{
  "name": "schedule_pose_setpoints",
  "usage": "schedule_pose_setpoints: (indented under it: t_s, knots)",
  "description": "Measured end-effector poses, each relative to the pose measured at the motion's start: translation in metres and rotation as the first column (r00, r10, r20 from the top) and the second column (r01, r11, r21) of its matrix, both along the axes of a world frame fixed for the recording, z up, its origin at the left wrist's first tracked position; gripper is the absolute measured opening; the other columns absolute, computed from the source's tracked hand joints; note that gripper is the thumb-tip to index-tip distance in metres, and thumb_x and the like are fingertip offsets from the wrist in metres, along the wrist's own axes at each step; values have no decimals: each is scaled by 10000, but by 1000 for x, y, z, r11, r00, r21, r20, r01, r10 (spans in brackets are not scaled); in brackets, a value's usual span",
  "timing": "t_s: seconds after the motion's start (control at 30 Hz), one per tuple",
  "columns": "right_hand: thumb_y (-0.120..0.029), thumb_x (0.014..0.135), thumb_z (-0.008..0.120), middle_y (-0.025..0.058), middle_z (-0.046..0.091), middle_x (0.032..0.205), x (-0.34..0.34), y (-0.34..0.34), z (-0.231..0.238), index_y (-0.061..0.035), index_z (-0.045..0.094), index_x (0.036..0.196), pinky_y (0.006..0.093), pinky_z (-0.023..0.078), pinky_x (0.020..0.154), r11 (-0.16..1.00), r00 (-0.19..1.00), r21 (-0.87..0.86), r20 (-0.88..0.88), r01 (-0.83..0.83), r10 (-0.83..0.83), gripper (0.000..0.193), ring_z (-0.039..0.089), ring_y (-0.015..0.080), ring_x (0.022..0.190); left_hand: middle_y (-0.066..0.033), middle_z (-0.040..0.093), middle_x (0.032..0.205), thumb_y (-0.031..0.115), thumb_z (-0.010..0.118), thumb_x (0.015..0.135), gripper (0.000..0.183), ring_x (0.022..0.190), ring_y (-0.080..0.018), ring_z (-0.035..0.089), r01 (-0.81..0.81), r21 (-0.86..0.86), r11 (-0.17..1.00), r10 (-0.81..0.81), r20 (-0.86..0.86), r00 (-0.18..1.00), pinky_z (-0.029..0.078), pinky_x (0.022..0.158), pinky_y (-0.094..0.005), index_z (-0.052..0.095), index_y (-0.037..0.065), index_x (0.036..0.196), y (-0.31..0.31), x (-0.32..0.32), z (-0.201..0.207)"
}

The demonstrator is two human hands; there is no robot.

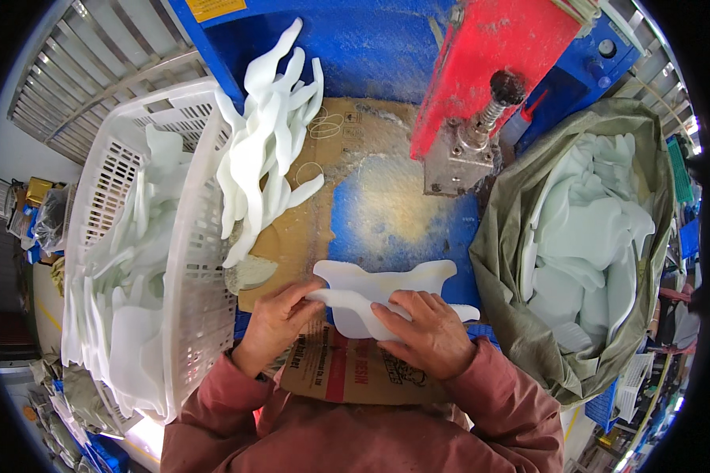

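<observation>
At the front edge of the work surface I hold a thin, wavy white foam-like piece (pixel 350 299) edge-up between my hands. My left hand (pixel 278 322) pinches its left end between thumb and fingers. Farther right, my right hand (pixel 427 333) is closed round it, with the thumb on the near side and the piece's right tip sticking out past the fingers. Just behind and below lies a broader white curved piece (pixel 386 277) with flared upper corners, partly covered by the held one. Whether the two touch cannot be made out.
To the left, a white slotted basket (pixel 201 236) holds many white pieces. Wavy white strips (pixel 268 142) are heaped beside it. A red machine arm (pixel 489 63) with a metal head (pixel 459 169) overhangs the dusty blue surface (pixel 355 217). At right, a grey-green sack (pixel 505 315) holds more pieces.
</observation>
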State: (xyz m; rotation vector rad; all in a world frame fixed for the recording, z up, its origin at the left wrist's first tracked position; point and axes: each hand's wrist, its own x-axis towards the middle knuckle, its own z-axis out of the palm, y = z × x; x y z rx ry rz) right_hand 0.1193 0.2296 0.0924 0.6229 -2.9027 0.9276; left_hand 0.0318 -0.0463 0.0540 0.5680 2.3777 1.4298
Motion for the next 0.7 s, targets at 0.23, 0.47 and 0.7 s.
schedule_pose_setpoints:
  t_s: [0.23, 0.47, 0.7]
  knots:
    - [-173, 756, 848, 133, 579, 1214, -15, -1, -21, -72, 636, 1319, 439, 520, 879, 999, 1000, 46, -2, 16, -16, 610, 620, 321, 1015, -115, 731, 1073, 13, 751, 915, 284, 886, -177, 716, -211, 31, 977, 179, 413, 893, 575, 745, -292, 740, 42, 1198, 3, -19, -27]
    - [-191, 760, 848, 134, 572, 1219, -32, -3, -36, -56, 635, 1302, 437, 508, 888, 996, 999, 86, 44, 25, -28, 598, 614, 320, 1044, -108, 707, 1079, 5, 755, 898, 235, 882, -212, 706, -193, -65, 979, 194, 8, 981, 572, 743, -320, 763, 38, 1130, 16, -30, -44]
    - [-190, 788, 831, 139, 562, 1228, -40, -2, -48, -47, 634, 1295, 440, 496, 903, 996, 997, 91, 74, 5, -12, 563, 605, 316, 1074, -137, 710, 1049, 26, 760, 875, 215, 926, -313, 708, -167, -158, 973, 147, -131, 980, 570, 800, -376, 766, 45, 1089, 20, -37, -55]
